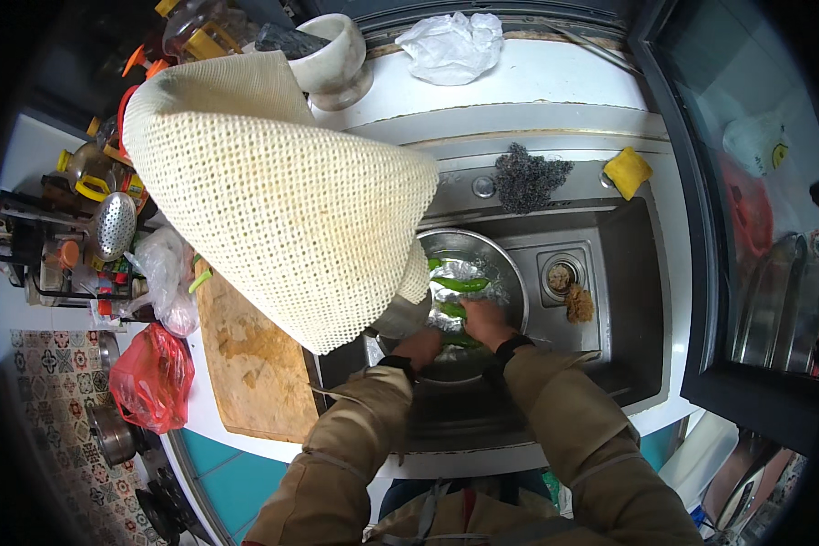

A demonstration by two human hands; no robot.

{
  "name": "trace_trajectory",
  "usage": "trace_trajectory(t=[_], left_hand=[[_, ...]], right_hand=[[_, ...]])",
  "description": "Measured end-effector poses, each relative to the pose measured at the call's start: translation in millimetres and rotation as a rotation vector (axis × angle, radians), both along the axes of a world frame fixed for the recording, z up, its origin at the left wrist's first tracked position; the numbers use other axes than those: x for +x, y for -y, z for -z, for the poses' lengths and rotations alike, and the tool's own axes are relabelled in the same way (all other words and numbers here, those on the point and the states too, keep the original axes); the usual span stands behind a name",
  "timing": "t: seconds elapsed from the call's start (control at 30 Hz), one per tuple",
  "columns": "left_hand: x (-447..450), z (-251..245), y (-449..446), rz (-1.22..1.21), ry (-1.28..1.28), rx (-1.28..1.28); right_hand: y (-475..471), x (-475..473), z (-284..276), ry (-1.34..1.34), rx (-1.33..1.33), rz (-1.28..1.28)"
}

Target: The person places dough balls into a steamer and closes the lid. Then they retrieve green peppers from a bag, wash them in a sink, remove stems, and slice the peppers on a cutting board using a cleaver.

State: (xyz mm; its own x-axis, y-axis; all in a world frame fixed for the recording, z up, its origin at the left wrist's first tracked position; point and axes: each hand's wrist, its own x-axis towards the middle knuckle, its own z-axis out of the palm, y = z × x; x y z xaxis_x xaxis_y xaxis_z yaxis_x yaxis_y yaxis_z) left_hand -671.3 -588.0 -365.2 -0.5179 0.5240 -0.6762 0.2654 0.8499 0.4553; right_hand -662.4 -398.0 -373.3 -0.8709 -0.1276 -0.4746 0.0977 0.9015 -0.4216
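A round metal basin (521, 290) with water stands in the steel sink, holding several green peppers (461, 284). My right hand (488, 323) reaches into it, fingers down at a green pepper (453, 310); its fingertips are too hidden to tell a grip. At the basin's lower left, my left hand (419, 347) is beside another green pepper (458, 340), its fingers partly out of sight. A cream perforated mesh mat (280, 205) looms over the basin's left side, covering part of it and of a metal vessel (403, 315) by my left hand.
A wooden cutting board (256, 368) lies left of the sink. Behind the basin are a dark scouring pad (531, 179) and a yellow sponge (628, 172). A brown scrubber (579, 304) lies by the drain. A stone mortar (341, 58) stands behind; a window frame (699, 205) juts in at right.
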Motion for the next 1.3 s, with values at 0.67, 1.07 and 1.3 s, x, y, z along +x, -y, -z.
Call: trace_trajectory(t=[0.67, 1.07, 1.3], left_hand=[[-53, -7, -15, 0.119, -0.260, -0.196], [-14, 8, -24, -0.230, -0.141, -0.064], [-54, -2, 8, -0.505, -0.599, 0.222]], right_hand=[[-4, -4, -33, 0.082, -0.024, 0.204], [27, 16, -22, 0.168, -0.187, 0.381], [-9, 3, -51, 0.172, -0.161, 0.413]])
